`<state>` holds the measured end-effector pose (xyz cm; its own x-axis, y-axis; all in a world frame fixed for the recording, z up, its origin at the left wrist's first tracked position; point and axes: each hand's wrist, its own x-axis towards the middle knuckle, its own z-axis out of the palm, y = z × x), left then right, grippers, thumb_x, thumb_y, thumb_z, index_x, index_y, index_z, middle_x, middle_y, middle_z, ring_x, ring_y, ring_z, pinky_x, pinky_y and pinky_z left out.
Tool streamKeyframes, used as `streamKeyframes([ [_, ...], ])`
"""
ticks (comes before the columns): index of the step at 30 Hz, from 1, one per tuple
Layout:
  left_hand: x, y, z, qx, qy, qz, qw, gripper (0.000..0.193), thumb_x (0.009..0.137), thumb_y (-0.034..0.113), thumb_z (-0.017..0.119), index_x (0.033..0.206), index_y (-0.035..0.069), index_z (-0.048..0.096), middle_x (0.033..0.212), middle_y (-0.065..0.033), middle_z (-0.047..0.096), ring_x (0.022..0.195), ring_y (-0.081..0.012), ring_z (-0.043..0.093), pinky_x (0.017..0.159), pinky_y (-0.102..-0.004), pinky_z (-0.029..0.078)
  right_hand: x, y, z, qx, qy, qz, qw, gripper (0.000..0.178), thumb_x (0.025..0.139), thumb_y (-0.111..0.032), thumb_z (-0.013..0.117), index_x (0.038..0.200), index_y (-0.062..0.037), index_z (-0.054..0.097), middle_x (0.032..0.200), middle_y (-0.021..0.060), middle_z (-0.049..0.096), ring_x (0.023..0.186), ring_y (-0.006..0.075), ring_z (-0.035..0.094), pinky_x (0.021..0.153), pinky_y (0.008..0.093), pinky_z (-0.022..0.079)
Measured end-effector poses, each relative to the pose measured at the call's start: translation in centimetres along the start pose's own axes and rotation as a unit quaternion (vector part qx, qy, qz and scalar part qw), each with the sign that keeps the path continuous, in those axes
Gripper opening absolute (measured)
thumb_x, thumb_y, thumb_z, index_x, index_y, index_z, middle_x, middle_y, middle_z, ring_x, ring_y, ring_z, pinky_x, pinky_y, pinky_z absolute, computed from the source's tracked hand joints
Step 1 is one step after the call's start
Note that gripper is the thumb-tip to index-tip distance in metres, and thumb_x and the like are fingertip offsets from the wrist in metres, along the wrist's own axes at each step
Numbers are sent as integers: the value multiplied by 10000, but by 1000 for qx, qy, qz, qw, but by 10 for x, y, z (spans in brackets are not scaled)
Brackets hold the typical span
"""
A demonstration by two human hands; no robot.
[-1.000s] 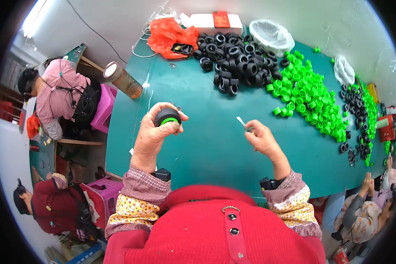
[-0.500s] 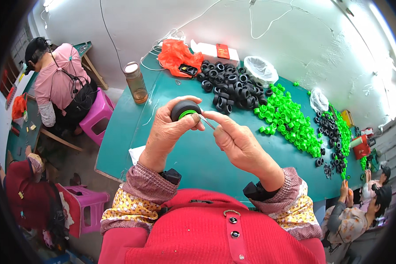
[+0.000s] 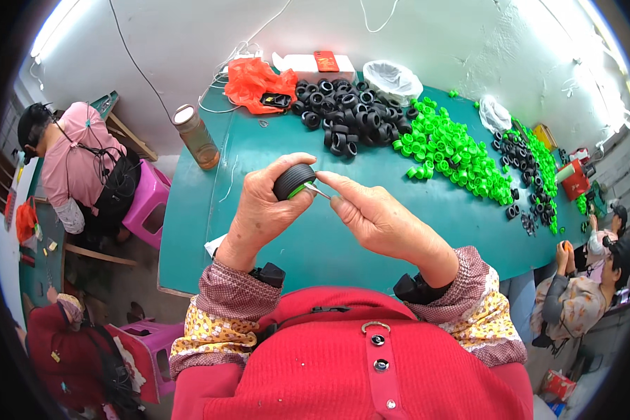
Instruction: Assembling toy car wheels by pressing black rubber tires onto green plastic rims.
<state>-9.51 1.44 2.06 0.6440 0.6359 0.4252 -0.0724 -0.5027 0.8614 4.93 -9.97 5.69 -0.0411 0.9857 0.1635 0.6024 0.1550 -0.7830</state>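
My left hand (image 3: 259, 208) is closed around a ribbed black toy tyre (image 3: 294, 178), held above the table. A strip of a bright green hub (image 3: 297, 190) shows at the tyre's lower edge. In my right hand (image 3: 385, 218) is a thin metal pick (image 3: 320, 192), pinched between thumb and fingers, its tip at the seam between tyre and hub. My right forefinger stretches up to the tyre's right side. The exact shape of the tip is too small to make out.
Beyond my hands, a heap of black tyres (image 3: 353, 112) and a heap of green hubs (image 3: 448, 150) lie on the green table (image 3: 273, 262). A bottle (image 3: 196, 138) stands at the left, near an orange plastic bag (image 3: 252, 84). Other people (image 3: 84, 161) sit at both sides.
The tyre has tilted in my left hand, so less of the green hub shows. The pick stays against the seam, lying flatter. The whole view has shifted slightly.
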Motion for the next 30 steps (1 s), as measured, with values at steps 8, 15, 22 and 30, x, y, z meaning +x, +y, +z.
streamKeyframes([
  [8, 6, -4, 4, 83, -19, 52, 995, 312, 657, -35, 595, 967, 2, 581, 731, -76, 567, 638, -98, 555, 580, -234, 454, -5, 10, -1, -71, -4, 11, 997, 377, 850, -97, 446, 1210, 7, 401, 739, 222, 578, 659, 378, 561, 554, 434, 441],
  [15, 5, -8, 8, 225, -54, 86, 969, 326, 638, -13, 624, 959, 1, 566, 804, -146, 595, 674, -251, 591, 628, -300, 474, -6, 29, 1, -194, -35, -12, 980, 394, 792, -34, 491, 1184, -27, 451, 736, 204, 581, 655, 367, 565, 564, 431, 447],
  [22, 13, -3, 25, 153, -45, -24, 987, 319, 647, 2, 626, 960, 6, 565, 810, -154, 596, 703, -265, 608, 635, -303, 478, -4, 38, -3, -74, 36, 5, 997, 227, 812, -57, 439, 1032, -25, 484, 694, 180, 587, 652, 370, 572, 537, 448, 448],
  [30, 15, -21, 42, 324, -47, 102, 939, 372, 606, -3, 647, 963, 23, 546, 837, -156, 591, 730, -329, 594, 630, -355, 485, -2, 52, -17, -233, -84, 38, 968, 171, 807, -55, 471, 973, -39, 510, 760, 162, 591, 699, 349, 576, 566, 422, 448],
])
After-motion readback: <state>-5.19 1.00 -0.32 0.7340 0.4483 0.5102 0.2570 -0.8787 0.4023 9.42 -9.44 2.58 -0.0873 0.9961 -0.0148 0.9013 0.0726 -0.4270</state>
